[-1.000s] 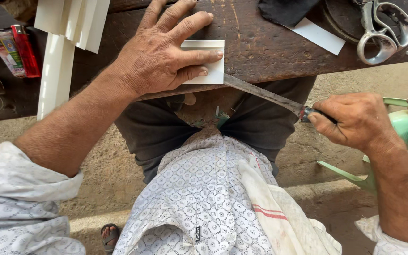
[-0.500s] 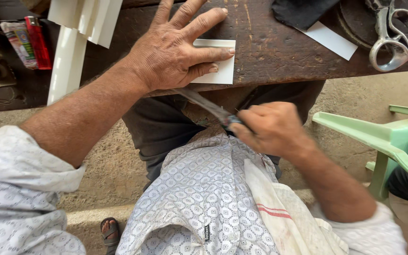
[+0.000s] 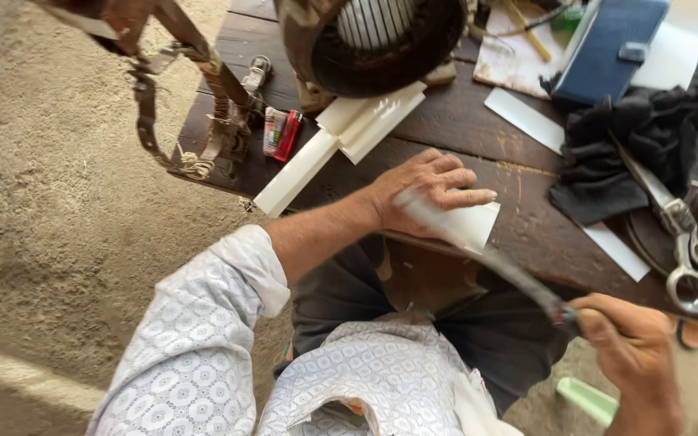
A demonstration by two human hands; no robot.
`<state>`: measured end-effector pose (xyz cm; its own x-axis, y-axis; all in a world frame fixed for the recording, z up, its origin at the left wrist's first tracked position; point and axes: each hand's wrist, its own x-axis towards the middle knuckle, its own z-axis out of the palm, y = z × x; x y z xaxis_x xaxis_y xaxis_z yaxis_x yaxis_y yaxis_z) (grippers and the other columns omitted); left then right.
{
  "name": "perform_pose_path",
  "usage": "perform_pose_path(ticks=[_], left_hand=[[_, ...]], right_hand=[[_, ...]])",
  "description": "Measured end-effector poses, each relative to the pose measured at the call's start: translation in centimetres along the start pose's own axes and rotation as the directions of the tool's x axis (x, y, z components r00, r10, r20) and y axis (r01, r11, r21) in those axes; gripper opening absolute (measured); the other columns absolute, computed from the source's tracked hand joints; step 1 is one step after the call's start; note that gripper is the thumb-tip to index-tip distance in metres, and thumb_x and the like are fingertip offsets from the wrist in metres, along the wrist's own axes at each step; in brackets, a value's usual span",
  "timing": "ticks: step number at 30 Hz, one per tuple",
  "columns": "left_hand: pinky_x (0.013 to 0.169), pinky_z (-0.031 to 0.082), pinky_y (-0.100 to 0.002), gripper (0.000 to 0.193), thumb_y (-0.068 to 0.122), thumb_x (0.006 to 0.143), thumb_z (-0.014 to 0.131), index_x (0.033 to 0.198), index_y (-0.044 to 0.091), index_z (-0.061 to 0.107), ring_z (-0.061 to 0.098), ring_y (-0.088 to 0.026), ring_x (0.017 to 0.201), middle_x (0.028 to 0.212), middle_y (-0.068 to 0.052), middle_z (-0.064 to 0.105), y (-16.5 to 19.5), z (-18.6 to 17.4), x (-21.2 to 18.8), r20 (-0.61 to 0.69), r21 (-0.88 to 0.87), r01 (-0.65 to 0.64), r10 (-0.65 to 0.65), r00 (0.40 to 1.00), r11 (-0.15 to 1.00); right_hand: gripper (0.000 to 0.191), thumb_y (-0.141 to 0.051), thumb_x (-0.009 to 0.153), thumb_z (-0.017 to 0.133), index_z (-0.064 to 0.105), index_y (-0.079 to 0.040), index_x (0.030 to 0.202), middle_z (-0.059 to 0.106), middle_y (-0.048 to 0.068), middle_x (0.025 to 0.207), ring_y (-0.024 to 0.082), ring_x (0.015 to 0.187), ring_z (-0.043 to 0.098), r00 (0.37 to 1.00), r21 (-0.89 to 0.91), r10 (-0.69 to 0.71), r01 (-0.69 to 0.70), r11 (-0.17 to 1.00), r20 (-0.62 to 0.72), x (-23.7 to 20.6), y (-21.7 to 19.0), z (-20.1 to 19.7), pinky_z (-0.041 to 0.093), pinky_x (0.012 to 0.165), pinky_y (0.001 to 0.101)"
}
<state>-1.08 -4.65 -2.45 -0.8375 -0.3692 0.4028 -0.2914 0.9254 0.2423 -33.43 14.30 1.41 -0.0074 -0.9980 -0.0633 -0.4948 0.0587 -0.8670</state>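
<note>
My left hand presses a folded white sheet piece flat at the near edge of the dark wooden table. My right hand is below the table edge at the lower right, closed around the handle of a thin metal blade. The blade runs up and left from the hand to the sheet's edge under my left fingers. My patterned shirt fills the lower middle.
On the table lie long white folded strips, a red lighter, large metal shears, black cloth, a blue case, loose white strips and a round motor stator. Sandy ground lies at left; a green chair is at lower right.
The view has swung up and left, showing more of the table. My right hand pulled the blade outward to the right, away from the sheet. My left hand stayed pressed on the sheet.
</note>
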Motion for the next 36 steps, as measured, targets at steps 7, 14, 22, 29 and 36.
perform_pose_path(ticks=[7, 14, 22, 29, 36], left_hand=[[0.090, 0.052, -0.042, 0.069, 0.056, 0.081, 0.078, 0.138, 0.021, 0.060, 0.063, -0.024, 0.103, 0.107, -0.002, 0.067, 0.6, -0.9, -1.2, -0.166, 0.054, 0.200, -0.189, 0.968, 0.978], [0.089, 0.058, -0.040, 0.057, 0.035, 0.086, 0.075, 0.139, 0.026, 0.056, 0.068, -0.022, 0.100, 0.101, 0.001, 0.069, 1.6, -2.1, -2.0, -0.270, 0.025, 0.469, -0.446, 0.853, 0.883], [0.071, 0.067, -0.022, 0.062, 0.036, 0.098, 0.065, 0.154, 0.037, 0.037, 0.075, -0.015, 0.097, 0.124, -0.001, 0.068, 0.6, -2.4, -3.6, -0.499, -0.372, 0.504, -0.626, 0.599, 0.779], [0.082, 0.068, -0.033, 0.047, 0.025, 0.106, 0.061, 0.152, 0.031, 0.049, 0.073, -0.021, 0.099, 0.133, -0.009, 0.064, 0.6, -2.1, -6.5, -0.459, -0.584, 0.477, -0.752, 0.473, 0.657], [0.096, 0.059, -0.037, 0.047, -0.002, 0.091, 0.061, 0.135, 0.013, 0.061, 0.066, -0.026, 0.114, 0.122, -0.010, 0.062, 0.5, -1.2, -5.8, -0.470, -0.753, 0.235, -0.752, 0.462, 0.615]], right_hand=[[0.039, -0.033, 0.102, 0.083, 0.075, 0.002, 0.118, 0.074, 0.014, 0.088, 0.017, 0.079, 0.071, 0.940, -0.576, -0.202, 0.007, 0.818, -0.276, 1.6, 5.2, 0.3, 0.055, 0.075, 0.0266], [0.038, -0.026, 0.102, 0.078, 0.066, 0.005, 0.120, 0.069, 0.017, 0.108, 0.026, 0.100, 0.068, 0.840, -0.661, -0.463, 0.180, 0.728, -0.282, 8.8, 3.9, 6.2, 0.057, 0.098, 0.0353], [0.039, -0.040, 0.099, 0.080, 0.073, -0.006, 0.119, 0.067, 0.015, 0.128, 0.030, 0.131, 0.063, 0.753, -0.840, -0.653, 0.403, 0.362, 0.080, 6.1, -3.4, 17.0, 0.047, 0.117, 0.0397], [0.021, -0.037, 0.108, 0.072, 0.076, -0.017, 0.112, 0.073, 0.003, 0.118, 0.023, 0.122, 0.062, 0.698, -0.830, -0.708, 0.457, 0.320, 0.111, 10.6, -2.1, 16.9, 0.043, 0.110, 0.0359], [0.027, -0.043, 0.093, 0.079, 0.080, -0.018, 0.103, 0.062, 0.012, 0.136, 0.036, 0.136, 0.052, 0.808, -0.862, -0.589, 0.279, 0.424, -0.028, 16.1, -4.2, 13.5, 0.038, 0.102, 0.0537]])
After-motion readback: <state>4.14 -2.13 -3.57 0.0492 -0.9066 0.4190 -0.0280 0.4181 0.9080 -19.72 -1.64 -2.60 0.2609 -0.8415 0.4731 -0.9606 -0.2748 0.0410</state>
